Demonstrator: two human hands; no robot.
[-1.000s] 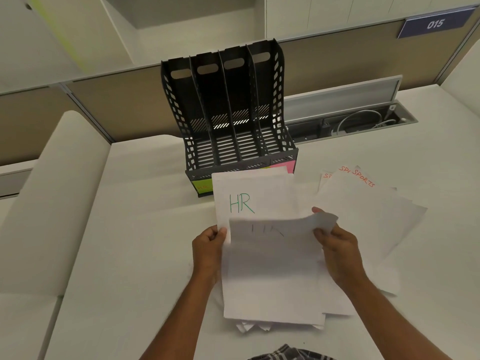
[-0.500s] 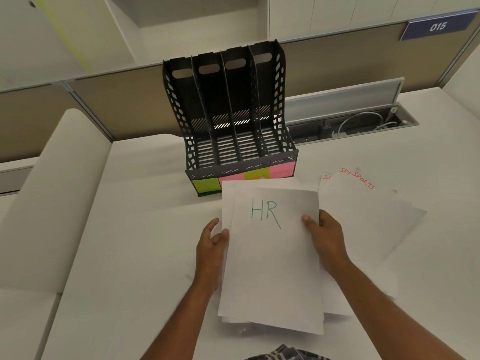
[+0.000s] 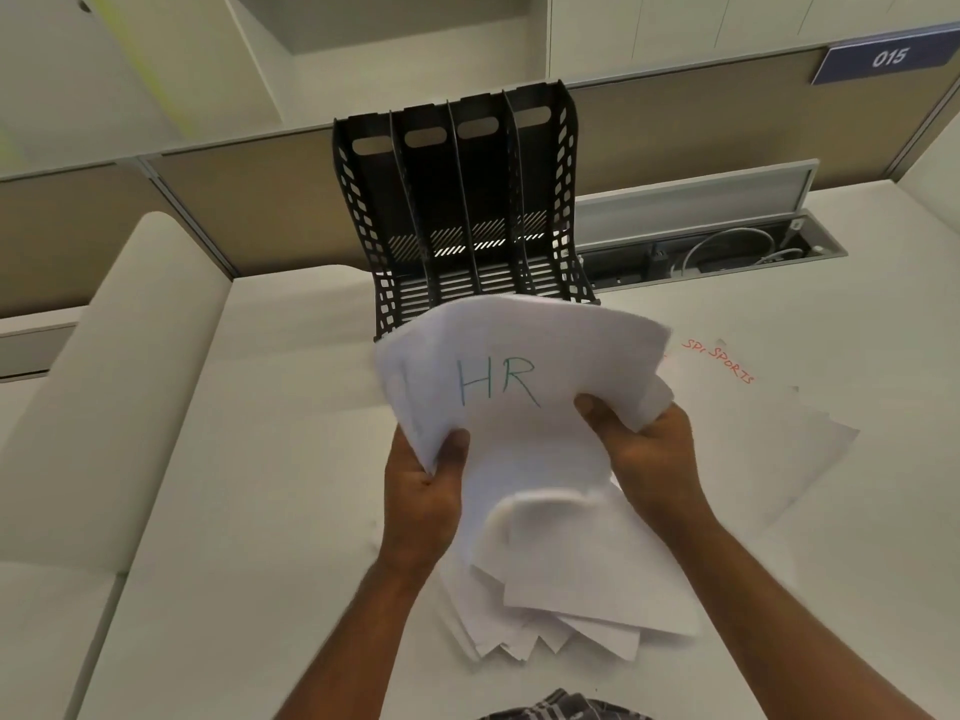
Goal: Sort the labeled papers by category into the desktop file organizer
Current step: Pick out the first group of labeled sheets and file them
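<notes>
Fingers (image 3: 457,449) of the left hand (image 3: 423,491) curl round the left edge of a stack of HR papers (image 3: 519,407), the thumb lying on the front sheet and the rest hidden behind; the right hand (image 3: 649,449) grips the stack's right edge the same way, thumb pressed on the front near the green "HR" lettering. Both hands hold the stack lifted off the tabletop (image 3: 260,459), its top edge bowed and fanned, its lower sheets splayed unevenly toward the person. The stack's upper edge hides the front lip of the file organizer (image 3: 467,210); whether paper and organizer touch cannot be told. That organizer is black, with four upright compartments and perforated side walls, and it stands at the back of the tabletop against a tan partition (image 3: 234,210). To the right of the held stack, more white sheets, the SPORTS papers (image 3: 753,418), lie flat on the tabletop, the top one marked in red. Behind them an open cable tray (image 3: 727,252) with white wires runs along the tabletop's rear edge. A blue sign (image 3: 888,57) reading 015 hangs on the partition at upper right.
</notes>
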